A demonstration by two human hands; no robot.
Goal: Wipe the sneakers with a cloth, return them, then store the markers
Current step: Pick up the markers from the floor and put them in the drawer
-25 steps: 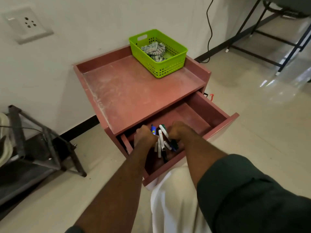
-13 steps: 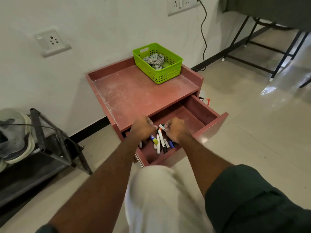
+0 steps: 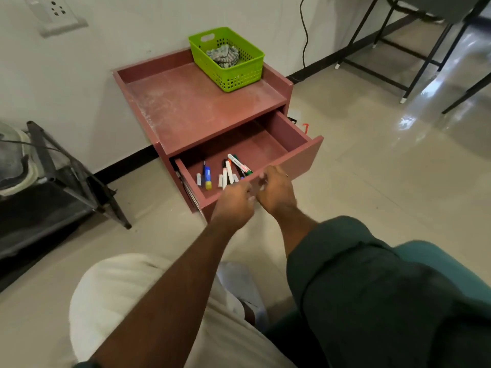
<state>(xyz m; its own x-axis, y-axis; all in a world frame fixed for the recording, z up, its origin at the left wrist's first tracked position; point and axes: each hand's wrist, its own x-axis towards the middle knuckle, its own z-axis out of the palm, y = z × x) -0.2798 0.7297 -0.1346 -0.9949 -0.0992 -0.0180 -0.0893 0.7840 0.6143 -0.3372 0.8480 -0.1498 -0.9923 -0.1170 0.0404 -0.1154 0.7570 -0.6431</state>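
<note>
Green basket (image 3: 230, 75) with cloth (image 3: 223, 56) atop red cabinet (image 3: 186, 102)

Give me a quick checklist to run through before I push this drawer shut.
1. Markers inside the drawer: ok, they lie loose on its floor at the near left.
2. Nothing sticking above the rim: cannot tell, one marker leans on the others.
3. Left hand empty: ok, fingers loosely curled, holding nothing.
4. Right hand empty and clear of the drawer front: ok.
5. Cloth put away in the green basket: ok.
</note>
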